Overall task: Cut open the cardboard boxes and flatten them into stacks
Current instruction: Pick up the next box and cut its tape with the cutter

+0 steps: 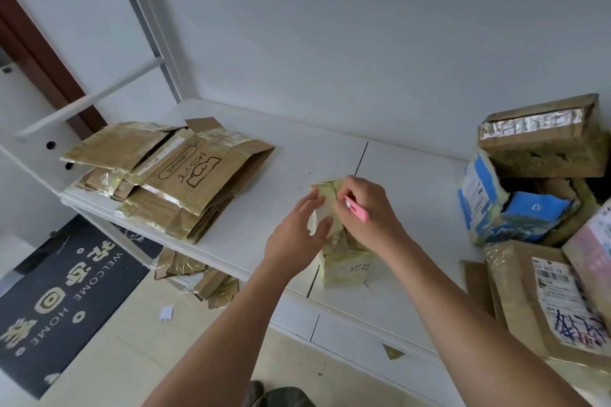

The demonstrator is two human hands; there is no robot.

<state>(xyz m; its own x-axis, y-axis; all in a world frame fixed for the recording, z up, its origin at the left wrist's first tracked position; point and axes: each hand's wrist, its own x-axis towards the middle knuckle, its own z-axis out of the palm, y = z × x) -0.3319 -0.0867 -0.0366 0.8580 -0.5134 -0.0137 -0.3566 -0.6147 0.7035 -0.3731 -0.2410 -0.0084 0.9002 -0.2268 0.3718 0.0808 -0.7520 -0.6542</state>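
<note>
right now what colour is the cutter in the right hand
Pink, seen in the head view: the cutter held by the right hand.

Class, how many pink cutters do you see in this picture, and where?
1. The pink cutter is gripped in the right hand, over the small taped box that the left hand steadies. Others may be hidden among the boxes.
</note>
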